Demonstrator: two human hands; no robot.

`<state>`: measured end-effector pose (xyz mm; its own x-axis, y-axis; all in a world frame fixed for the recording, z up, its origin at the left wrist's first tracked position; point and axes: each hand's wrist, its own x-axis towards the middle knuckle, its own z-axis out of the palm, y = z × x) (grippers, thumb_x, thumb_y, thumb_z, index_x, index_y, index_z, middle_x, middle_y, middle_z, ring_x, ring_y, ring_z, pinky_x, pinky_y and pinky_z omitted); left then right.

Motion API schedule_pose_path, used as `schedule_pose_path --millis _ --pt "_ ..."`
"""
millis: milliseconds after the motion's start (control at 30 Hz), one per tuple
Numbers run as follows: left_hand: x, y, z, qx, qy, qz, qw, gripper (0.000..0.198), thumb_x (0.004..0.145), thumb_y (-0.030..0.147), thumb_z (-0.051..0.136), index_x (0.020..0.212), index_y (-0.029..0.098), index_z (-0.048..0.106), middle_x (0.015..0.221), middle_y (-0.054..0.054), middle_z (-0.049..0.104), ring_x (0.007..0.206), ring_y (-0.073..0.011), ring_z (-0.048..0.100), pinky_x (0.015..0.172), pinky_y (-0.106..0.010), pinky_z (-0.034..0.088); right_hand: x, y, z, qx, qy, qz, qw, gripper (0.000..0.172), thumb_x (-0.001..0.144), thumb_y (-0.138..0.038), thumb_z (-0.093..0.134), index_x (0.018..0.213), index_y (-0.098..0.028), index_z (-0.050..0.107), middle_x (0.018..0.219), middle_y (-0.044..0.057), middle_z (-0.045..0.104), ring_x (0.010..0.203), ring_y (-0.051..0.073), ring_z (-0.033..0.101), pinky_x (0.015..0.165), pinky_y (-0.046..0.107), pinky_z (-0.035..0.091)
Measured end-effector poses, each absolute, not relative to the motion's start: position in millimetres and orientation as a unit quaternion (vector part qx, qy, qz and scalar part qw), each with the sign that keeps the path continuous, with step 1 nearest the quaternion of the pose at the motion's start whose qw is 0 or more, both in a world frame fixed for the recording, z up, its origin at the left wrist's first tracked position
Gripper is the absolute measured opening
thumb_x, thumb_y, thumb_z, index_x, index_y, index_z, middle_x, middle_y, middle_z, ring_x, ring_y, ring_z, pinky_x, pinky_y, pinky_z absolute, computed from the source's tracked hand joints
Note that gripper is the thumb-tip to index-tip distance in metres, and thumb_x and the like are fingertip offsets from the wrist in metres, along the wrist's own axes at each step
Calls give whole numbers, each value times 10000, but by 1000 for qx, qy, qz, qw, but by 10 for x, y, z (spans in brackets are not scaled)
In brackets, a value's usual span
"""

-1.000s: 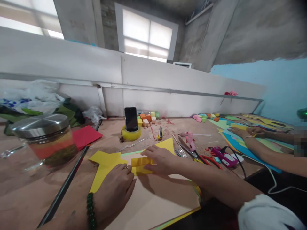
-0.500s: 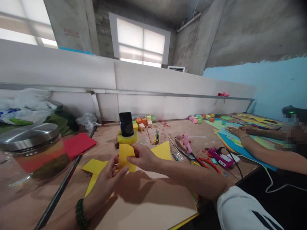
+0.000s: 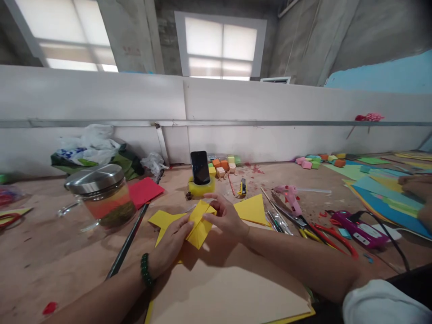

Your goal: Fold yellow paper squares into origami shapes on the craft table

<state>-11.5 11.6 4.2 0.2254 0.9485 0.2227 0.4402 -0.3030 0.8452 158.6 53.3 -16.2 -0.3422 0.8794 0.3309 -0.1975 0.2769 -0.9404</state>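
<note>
Between my two hands is a folded piece of yellow paper [image 3: 200, 229] with creases and a raised flap. My left hand [image 3: 175, 238] pinches its left edge, and a green bead bracelet circles that wrist. On the upper right, my right hand [image 3: 227, 218] grips the paper with thumb and fingers at the flap. Just beneath lies a large pale sheet [image 3: 229, 288] with yellow edges under it. Other yellow paper pieces lie left of the hands and at the right, where a yellow sheet [image 3: 251, 209] rests flat.
A phone [image 3: 200, 167] leans upright on a yellow tape roll [image 3: 201, 187]. Left stands a lidded glass jar [image 3: 108, 202] beside red paper [image 3: 145, 191]. Rightward lie a pink glue gun [image 3: 292, 200], red-handled scissors [image 3: 334, 238], a purple power strip [image 3: 362, 228] and a person's hand [image 3: 413, 184].
The yellow paper has been turned from upright to a slanted, diamond-like position, still in both hands. The camera view has swung left, so the surroundings appear shifted right.
</note>
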Motion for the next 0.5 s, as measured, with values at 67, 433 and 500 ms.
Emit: schedule_pose_path --millis 67,433,500 --pt "-100 118 39 719 494 374 315 318 794 436 528 952 167 590 941 -79 689 855 -257 657 755 -410 548 1574 505 -175 -274 -628 532 498 490 681 -320 688 1109 -234 464 812 -20 622 739 150 619 681 284 507" --pt "-119 135 -171 790 471 365 143 532 816 359 531 1313 170 509 1281 -148 601 1159 -307 567 981 -488 455 1577 531 -247 -314 -662 417 537 280 712 -416 689 849 -186 608 774 6 615 670 125 551 606 247 470" --pt "-114 134 -130 792 465 363 158 478 815 366 531 1255 183 571 1221 -130 641 1116 -297 591 962 -457 471 1579 529 -249 -301 -665 419 540 261 731 -413 675 851 -188 615 754 5 614 649 123 544 590 245 461"
